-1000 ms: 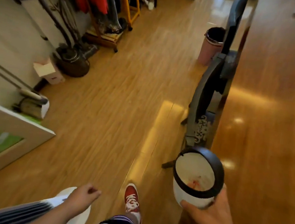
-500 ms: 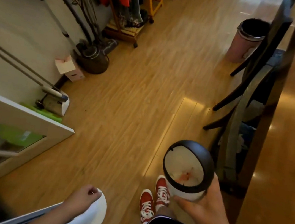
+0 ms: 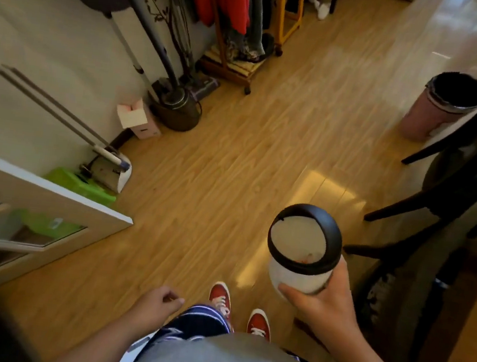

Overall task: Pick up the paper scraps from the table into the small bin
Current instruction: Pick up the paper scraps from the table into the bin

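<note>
The right hand [image 3: 322, 304] grasps the small bin [image 3: 302, 249], a white container with a black rim, from below and holds it above the wooden floor [image 3: 233, 165], while the left hand [image 3: 157, 303] hangs loosely curled and empty beside the shorts.

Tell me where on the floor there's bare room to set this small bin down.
The right hand holds the small bin. Widest bare patch: floor between the dustpan and the chair legs, ahead of the red shoes. It is crowded along the wall and under the chair.
</note>
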The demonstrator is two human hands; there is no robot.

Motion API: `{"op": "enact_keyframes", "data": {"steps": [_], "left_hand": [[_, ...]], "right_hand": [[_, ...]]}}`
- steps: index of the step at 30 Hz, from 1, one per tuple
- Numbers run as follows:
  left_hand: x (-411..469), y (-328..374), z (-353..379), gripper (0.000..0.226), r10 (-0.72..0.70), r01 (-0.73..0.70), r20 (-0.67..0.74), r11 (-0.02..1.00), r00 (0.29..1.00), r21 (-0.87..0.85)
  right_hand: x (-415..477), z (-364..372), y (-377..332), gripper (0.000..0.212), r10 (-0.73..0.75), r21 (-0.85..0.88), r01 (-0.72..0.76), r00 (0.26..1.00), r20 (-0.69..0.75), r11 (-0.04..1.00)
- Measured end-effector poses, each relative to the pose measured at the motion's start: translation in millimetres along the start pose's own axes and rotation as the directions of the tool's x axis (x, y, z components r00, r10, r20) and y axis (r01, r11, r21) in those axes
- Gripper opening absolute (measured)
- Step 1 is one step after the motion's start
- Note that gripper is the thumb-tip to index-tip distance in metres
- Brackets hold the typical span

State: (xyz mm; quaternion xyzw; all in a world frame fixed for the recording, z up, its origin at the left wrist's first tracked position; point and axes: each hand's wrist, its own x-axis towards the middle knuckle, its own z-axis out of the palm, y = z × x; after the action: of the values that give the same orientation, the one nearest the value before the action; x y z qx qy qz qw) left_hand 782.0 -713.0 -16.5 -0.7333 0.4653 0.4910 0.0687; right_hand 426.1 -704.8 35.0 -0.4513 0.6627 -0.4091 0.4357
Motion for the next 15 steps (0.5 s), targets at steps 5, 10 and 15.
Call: {"op": "enact_keyframes", "data": {"steps": [5,10,15], "left_hand": [[41.3,6.2,-29.3,0.014,-0.084,0.084,0.033,0.996,0.996,-0.011],[121.0,33.9,-86.0,0.022,-0.094,0.091,0.047,0.994,0.994,0.054],[202.2,106.6,-154.0,0.027,-0.047,0.036,0.054,0.982,0.997,0.187]], "right_hand": [[96.9,14.2,-31.5,0.109,-0.037,-0.029,0.037,0.999,-0.004,0.999],[185.8,33.3,-50.1,0.109,-0.030,-0.071,0.026,0.998,-0.047,0.997],[240.3,22.0,-58.2,0.110,0.050,-0.070,-0.060,0.989,-0.139,0.996]]}}
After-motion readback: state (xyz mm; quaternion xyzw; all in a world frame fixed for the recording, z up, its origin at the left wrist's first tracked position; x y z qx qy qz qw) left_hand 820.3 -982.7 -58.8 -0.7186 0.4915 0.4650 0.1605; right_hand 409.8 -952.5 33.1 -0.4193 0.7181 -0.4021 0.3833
